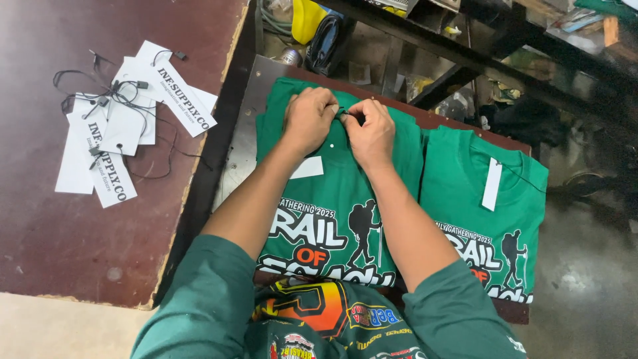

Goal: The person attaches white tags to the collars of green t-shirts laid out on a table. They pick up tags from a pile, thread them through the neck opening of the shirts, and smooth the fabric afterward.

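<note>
A green printed T-shirt (pixel 332 199) lies flat on a board in front of me, on top of a stack of the same shirts. My left hand (pixel 309 119) and my right hand (pixel 370 133) meet at its collar, fingers pinched on a thin black tag string (pixel 342 112). A white paper tag (pixel 308 167) lies on the shirt under my left forearm. To the right lies a second green T-shirt (pixel 488 213) with a white tag (pixel 492 184) hanging from its collar.
On the dark red table (pixel 66 239) at the left lies a pile of several white hang tags (pixel 119 133) with black strings. Behind the board stand dark shelf bars (pixel 465 53) with clutter and a yellow object (pixel 307 18). Grey floor shows at the right.
</note>
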